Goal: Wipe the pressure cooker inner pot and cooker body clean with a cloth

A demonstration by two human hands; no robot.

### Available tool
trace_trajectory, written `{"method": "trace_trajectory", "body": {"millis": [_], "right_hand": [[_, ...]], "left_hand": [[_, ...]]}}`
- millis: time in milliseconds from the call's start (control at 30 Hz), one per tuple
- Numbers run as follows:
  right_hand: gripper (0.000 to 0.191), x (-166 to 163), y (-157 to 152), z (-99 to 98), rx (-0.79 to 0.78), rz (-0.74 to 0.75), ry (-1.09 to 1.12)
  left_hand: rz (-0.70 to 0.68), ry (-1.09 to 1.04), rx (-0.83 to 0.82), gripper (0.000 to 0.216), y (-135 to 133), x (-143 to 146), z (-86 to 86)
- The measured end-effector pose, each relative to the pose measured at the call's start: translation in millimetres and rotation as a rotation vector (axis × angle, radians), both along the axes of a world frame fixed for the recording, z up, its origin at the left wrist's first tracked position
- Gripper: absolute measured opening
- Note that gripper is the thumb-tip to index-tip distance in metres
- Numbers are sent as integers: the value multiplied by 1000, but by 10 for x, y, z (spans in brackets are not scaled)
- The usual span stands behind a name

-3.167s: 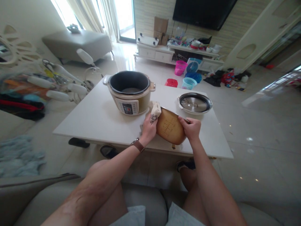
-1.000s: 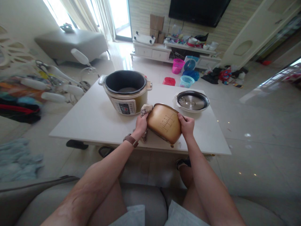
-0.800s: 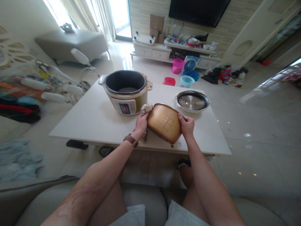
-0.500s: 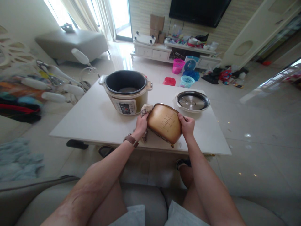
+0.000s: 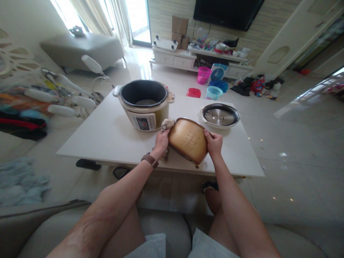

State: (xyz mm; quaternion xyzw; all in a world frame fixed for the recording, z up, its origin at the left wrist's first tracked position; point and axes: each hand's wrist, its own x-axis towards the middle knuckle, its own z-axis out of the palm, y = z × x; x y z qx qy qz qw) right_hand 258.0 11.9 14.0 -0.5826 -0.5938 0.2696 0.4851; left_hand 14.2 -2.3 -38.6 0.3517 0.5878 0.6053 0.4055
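Sitting on a grey sofa [image 5: 166, 222] in pale shorts [image 5: 156, 245], I reach both arms out to a white table [image 5: 96, 139], a brown-strapped wristwatch [image 5: 150, 159] around one wrist. My right hand [image 5: 215, 143] clasps a gold inner pot [image 5: 188, 139] by its edge, thumb against the outer wall and the other fingers mostly out of sight. My left hand [image 5: 161, 141] grips a patterned cloth [image 5: 167, 124] against the pot's opposite side, one bunch showing above the fingers and more of it below (the fingertips themselves I can't make out). The pot sits tilted between my two hands at the table's near edge, its dark level marks turned toward me; whether it touches the tabletop I cannot tell. Just beyond, to the left, stands an electric cooker [image 5: 145, 109], uncovered and dark inside, its control panel [image 5: 142, 122] facing me. To the right lies a round cooker lid [image 5: 220, 115], metal underside up. Past the table, a light-blue basket [image 5: 214, 94] and a pink basket [image 5: 204, 76] stand on the tiled floor [image 5: 285, 136]. Farther back, cardboard boxes [image 5: 180, 25] rest on a white cabinet [image 5: 165, 59], near a black television [image 5: 227, 12] on the wall.
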Motion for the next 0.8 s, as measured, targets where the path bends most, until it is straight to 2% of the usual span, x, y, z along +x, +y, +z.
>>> {"method": "trace_trajectory", "body": {"millis": [367,800], "right_hand": [[72,2,-4,-7,-3,4,19],[70,7,4,-24,-3,4,38]], "left_hand": [[7,4,-21,45,-22,10,66],[22,-6,-21,44,-13,11,38]]}}
